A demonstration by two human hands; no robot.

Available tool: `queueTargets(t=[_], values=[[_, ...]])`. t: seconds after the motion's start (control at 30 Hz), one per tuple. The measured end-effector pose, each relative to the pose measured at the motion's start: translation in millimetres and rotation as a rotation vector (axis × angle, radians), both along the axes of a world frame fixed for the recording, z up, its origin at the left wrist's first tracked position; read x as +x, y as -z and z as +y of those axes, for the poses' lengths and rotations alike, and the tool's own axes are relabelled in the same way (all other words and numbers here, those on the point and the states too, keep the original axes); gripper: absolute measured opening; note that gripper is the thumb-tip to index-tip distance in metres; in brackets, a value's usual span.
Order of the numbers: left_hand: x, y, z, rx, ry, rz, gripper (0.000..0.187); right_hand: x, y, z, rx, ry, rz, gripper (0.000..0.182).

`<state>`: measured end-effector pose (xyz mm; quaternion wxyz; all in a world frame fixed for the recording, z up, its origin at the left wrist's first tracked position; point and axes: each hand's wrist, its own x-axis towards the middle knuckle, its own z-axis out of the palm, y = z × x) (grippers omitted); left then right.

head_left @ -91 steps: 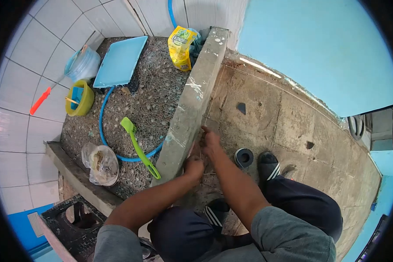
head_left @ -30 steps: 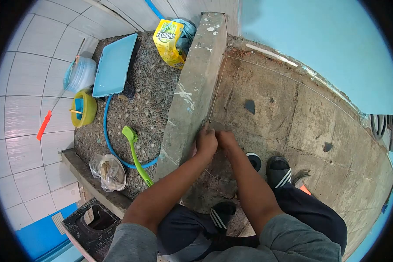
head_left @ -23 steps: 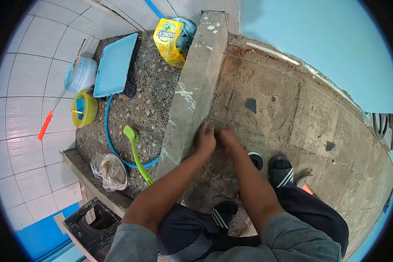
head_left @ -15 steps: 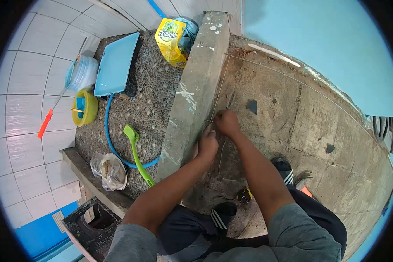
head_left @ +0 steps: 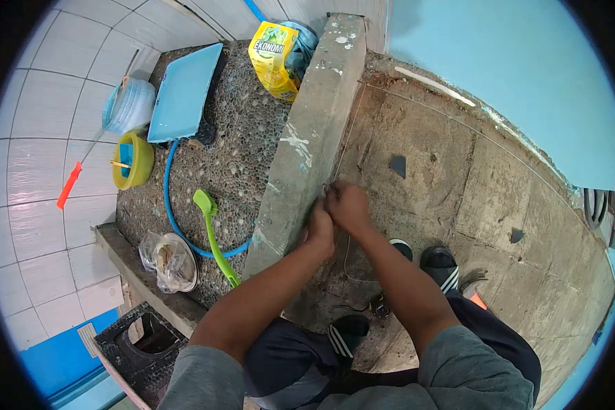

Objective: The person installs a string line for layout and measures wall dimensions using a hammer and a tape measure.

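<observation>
My left hand (head_left: 320, 224) is closed low against the inner side of the concrete kerb (head_left: 295, 158). My right hand (head_left: 349, 207) touches it, fingers pinched together. A thin white string (head_left: 349, 137) runs along the kerb from the far corner into my fingers. Its slack part loops over the tiled floor (head_left: 495, 195) below my hands. A small thin tip, perhaps a nail, shows at the fingertips; my fingers hide most of it. Beneath my right forearm lies a tape measure (head_left: 378, 305), partly covered.
Left of the kerb, a pebbled ledge holds a blue tray (head_left: 184, 92), yellow bag (head_left: 272, 60), green brush (head_left: 215, 239), blue hose (head_left: 167, 184) and yellow-green tub (head_left: 142, 160). Dark shards (head_left: 398, 166) lie on the floor. A dark slipper tip (head_left: 402, 249) shows beside my right forearm.
My hands have drawn closer together and shifted slightly left, still at the kerb. The dark slipper tip has appeared by my right forearm, which now covers more of the tape measure.
</observation>
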<state>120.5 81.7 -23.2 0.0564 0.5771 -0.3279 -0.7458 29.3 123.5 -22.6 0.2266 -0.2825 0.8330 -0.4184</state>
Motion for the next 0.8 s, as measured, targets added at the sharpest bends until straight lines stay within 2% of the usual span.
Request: queueTargets(t=[0.1, 0.2, 0.3, 0.4, 0.47, 0.5, 0.57, 0.67, 0.73, 0.8], values=[[2.6, 6.4, -0.1, 0.024, -0.099, 0.019, 0.047, 18.8, -8.4, 18.4, 0.028, -0.012, 0.074, 0.023], [0.4, -1.9, -0.5, 0.062, -0.083, -0.023, 0.051, 36.5, 16.2, 24.9, -0.043, 0.083, 0.04, 0.024], [-0.9, -3.9, -1.3, 0.007, 0.011, -0.053, 0.055, 40.2, 30.7, 15.6, -0.146, 0.211, -0.352, 0.027], [4.7, 9.8, -1.4, -0.063, 0.047, -0.019, 0.059, 35.4, 64.0, 6.7, -0.115, 0.233, -0.42, 0.028], [7.7, 19.0, 0.4, -0.087, 0.053, 0.02, 0.063, 25.0, 110.7, 7.2, -0.143, 0.171, -0.537, 0.026], [1.0, 10.2, 0.5, -0.133, 0.067, -0.062, 0.064, 14.9, 124.6, 6.2, -0.16, 0.138, -0.593, 0.025], [-9.5, -15.4, 5.2, -0.217, 0.095, -0.238, 0.067, -9.7, 99.2, 7.2, -0.042, 0.033, -0.478, 0.024], [-7.0, -1.7, 4.9, -0.286, 0.1, -0.189, 0.067, -40.1, 78.2, 2.2, 0.001, -0.107, -0.263, 0.024], [-12.4, -34.0, 7.0, -0.202, 0.151, -0.096, 0.065, -55.4, 68.8, 0.7, -0.001, -0.197, -0.136, 0.024], [-12.7, -35.7, 5.0, -0.119, 0.133, -0.023, 0.065, -65.6, 54.5, -2.1, 0.0, -0.298, -0.041, 0.023]])
